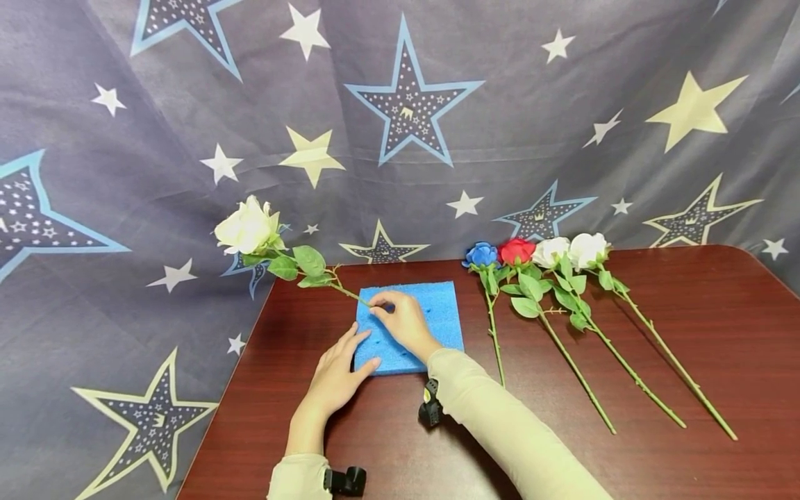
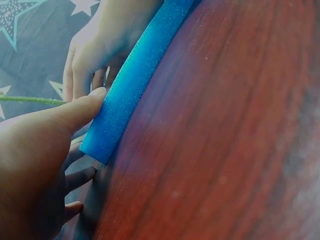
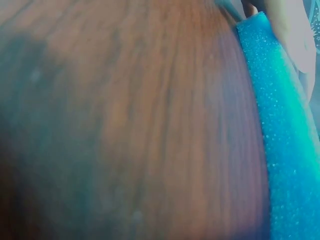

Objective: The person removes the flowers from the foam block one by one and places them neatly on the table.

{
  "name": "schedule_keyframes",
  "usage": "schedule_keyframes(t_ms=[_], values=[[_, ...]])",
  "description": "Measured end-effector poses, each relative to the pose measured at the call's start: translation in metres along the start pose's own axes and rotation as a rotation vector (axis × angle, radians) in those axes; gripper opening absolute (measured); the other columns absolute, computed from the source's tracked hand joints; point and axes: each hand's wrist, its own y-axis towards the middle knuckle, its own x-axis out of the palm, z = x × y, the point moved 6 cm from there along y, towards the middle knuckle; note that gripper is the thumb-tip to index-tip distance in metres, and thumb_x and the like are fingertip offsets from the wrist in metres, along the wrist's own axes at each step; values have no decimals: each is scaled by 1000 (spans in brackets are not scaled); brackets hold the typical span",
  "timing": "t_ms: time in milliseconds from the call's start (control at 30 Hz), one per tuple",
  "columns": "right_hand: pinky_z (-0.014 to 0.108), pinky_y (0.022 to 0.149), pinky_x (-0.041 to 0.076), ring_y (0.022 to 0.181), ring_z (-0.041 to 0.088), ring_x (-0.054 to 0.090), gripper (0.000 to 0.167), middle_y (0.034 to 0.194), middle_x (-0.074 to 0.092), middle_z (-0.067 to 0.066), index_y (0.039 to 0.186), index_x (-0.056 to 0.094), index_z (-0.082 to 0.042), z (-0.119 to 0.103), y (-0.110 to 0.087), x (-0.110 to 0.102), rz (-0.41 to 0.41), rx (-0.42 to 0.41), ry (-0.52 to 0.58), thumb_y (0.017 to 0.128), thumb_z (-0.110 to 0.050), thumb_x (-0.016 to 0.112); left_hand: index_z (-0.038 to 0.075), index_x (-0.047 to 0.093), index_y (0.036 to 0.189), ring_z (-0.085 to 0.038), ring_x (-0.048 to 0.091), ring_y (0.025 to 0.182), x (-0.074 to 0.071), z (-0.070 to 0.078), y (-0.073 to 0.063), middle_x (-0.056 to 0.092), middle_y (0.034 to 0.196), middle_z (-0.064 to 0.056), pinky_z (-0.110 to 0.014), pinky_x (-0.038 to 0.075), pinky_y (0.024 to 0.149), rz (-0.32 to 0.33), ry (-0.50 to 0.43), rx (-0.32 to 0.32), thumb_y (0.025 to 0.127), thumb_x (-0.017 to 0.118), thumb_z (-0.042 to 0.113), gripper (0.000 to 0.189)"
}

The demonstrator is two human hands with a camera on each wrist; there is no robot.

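Observation:
A white rose [image 1: 248, 228] leans up and to the left over a blue foam block [image 1: 446, 312]. My right hand [image 1: 405, 321] pinches its green stem low down, above the block's left part; the stem's lower end is hidden by the fingers. Several small holes show in the block's top. My left hand [image 1: 337, 371] touches the block's left front corner with spread, fairly straight fingers. In the left wrist view the thumb [image 2: 92, 106] of that hand lies at the foam's upper edge, while its other fingers extend past the block's end.
To the right on the brown table [image 1: 737, 333] lie a blue rose [image 1: 482, 255], a red rose [image 1: 516, 251] and two white roses, one [image 1: 589, 250] outermost. Their stems point toward the front. A grey star-patterned curtain [image 1: 512, 139] hangs behind and left of the table.

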Motion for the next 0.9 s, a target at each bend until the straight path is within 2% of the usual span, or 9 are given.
schedule_keyframes(t_ms=[333, 567, 800, 900], values=[[27, 77, 52, 92, 10, 67, 13, 99, 74, -2, 104, 77, -15, -1, -1, -3, -5, 1, 72, 92, -14, 73, 21, 37, 154, -41, 23, 145, 0, 0, 1, 20, 164, -5, -63, 14, 114, -11, -3, -5, 97, 56, 53, 68], [26, 75, 51, 90, 10, 66, 11, 97, 73, -2, 103, 76, -14, -2, -1, -4, -4, -6, 74, 92, -14, 72, 22, 37, 155, -40, 23, 145, 1, -1, 2, 19, 164, -5, -63, 13, 114, -22, -4, -7, 97, 55, 55, 69], [26, 72, 51, 87, 10, 66, 12, 95, 73, -1, 103, 75, -13, -2, 0, -3, -1, -52, 81, 92, -14, 72, 22, 37, 155, -39, 23, 146, 0, -3, 1, 20, 164, -4, -61, 13, 115, -23, -4, -18, 97, 56, 54, 69], [26, 71, 51, 87, 10, 65, 12, 95, 73, -1, 104, 75, -13, -2, -1, -6, -17, -41, 87, 93, -15, 71, 22, 37, 155, -39, 23, 146, 0, -3, 0, 20, 164, -4, -62, 13, 115, -21, -9, -12, 96, 57, 55, 70]])
